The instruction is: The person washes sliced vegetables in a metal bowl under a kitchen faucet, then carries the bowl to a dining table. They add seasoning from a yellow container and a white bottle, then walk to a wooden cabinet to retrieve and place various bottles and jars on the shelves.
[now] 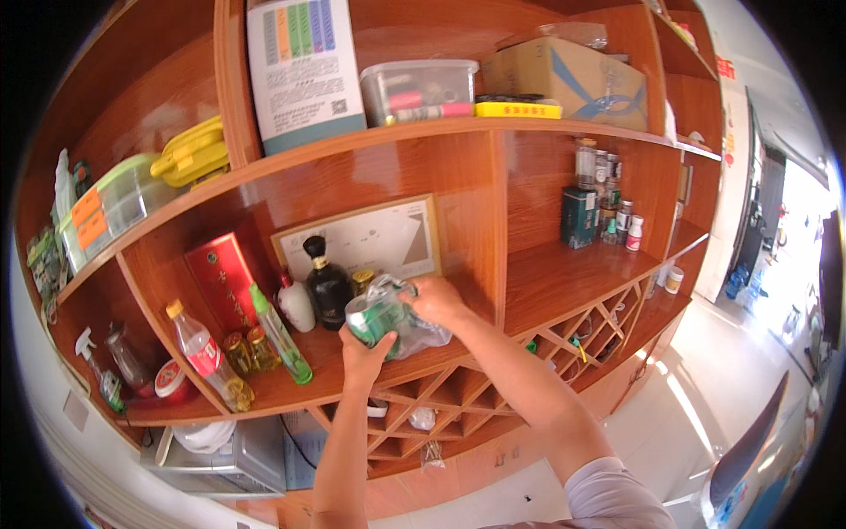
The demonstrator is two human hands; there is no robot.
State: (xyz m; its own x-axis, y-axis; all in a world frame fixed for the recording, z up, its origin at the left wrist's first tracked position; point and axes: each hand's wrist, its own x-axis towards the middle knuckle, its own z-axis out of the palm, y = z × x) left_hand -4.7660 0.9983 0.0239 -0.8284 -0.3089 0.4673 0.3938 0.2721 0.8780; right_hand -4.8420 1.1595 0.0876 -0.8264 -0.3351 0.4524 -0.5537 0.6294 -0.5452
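Note:
My left hand [367, 350] is wrapped around a green drink can [370, 320] with a silver top, tilted over the middle shelf. Thin clear plastic [423, 336], apparently a bag, hangs beside the can, and my right hand [433, 301] pinches its upper part. Just behind the can stand a black bottle [330, 291] with a dark stopper and a small gold-lidded jar [362, 280]. A white bottle [297, 305] with a red cap is to their left. Whether more cans are inside the plastic cannot be made out.
Left on this shelf are a plastic bottle [205, 354], a green-capped bottle [281, 340] and a red box [225, 281]. A framed picture [377, 235] leans at the back. Below runs a wooden lattice rack [456, 393]; right stand a green tin [579, 218] and several small bottles.

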